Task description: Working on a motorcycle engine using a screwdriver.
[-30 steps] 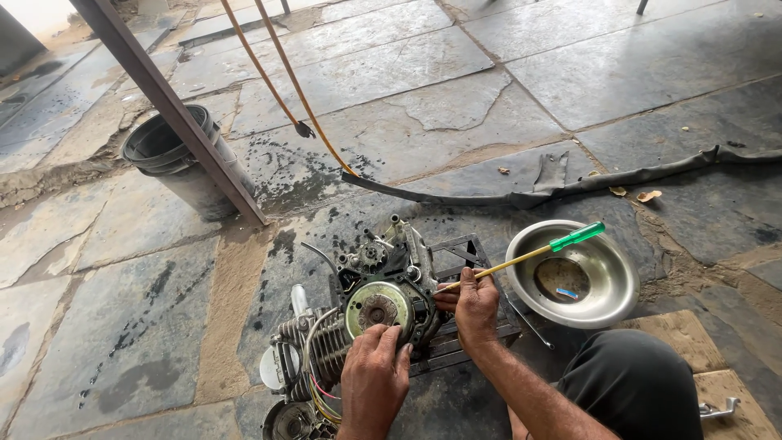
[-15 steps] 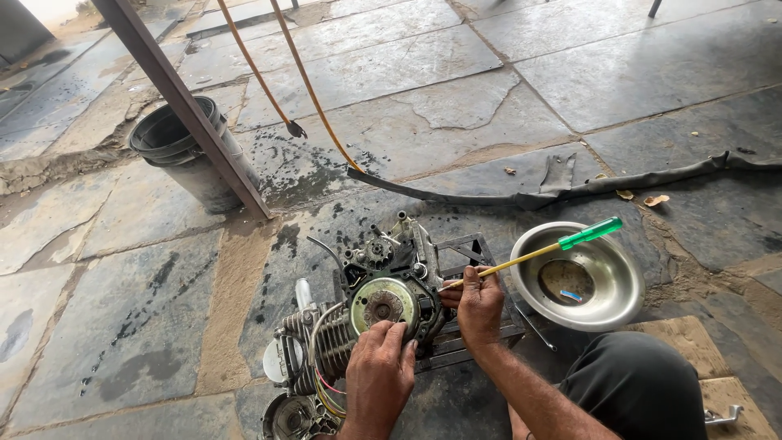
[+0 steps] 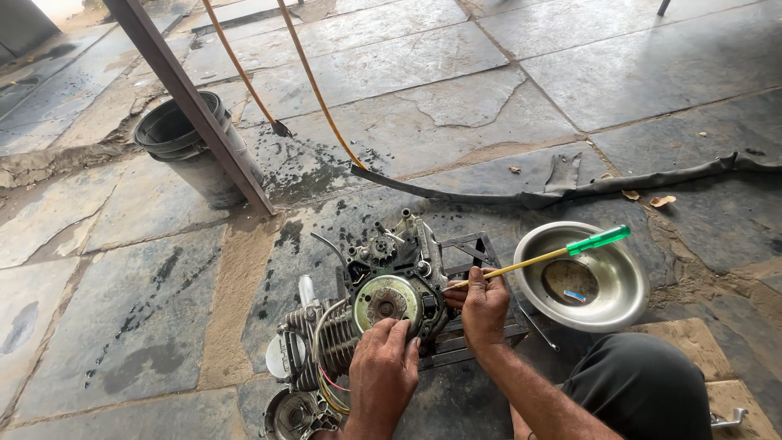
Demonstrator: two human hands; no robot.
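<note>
A small engine (image 3: 379,314) of grimy cast metal sits on a dark steel frame stand (image 3: 476,253), its ribbed cooling fins pointing to 8 o'clock and a round, dull-gold flywheel disc (image 3: 386,304) facing up at its middle. Thin red and yellow wires curl out below the fins. At 3 o'clock of the engine stands a shiny, dented steel bowl (image 3: 627,281) with a little dark liquid in its bottom.

The ground is rough grey flagstone (image 3: 391,69) with sandy seams and black oil spatter around the engine. At 10 o'clock a stack of black plastic buckets (image 3: 183,143) stands behind a slanted brown metal bar (image 3: 191,102); two orange cords (image 3: 305,69) run down from 12 o'clock, and a flat black rubber strip (image 3: 586,187) trails off toward 2 o'clock.

The left hand (image 3: 381,371) lies at 6 o'clock of the flywheel disc, fingers spread and pressed against its lower edge. The right hand (image 3: 482,305), just at 3 o'clock of the disc, is closed around the yellow shaft of a long screwdriver (image 3: 538,259), whose translucent green handle sticks out over the bowl toward 2 o'clock while its tip meets the engine's right flank. The hands are apart, the disc between them.
</note>
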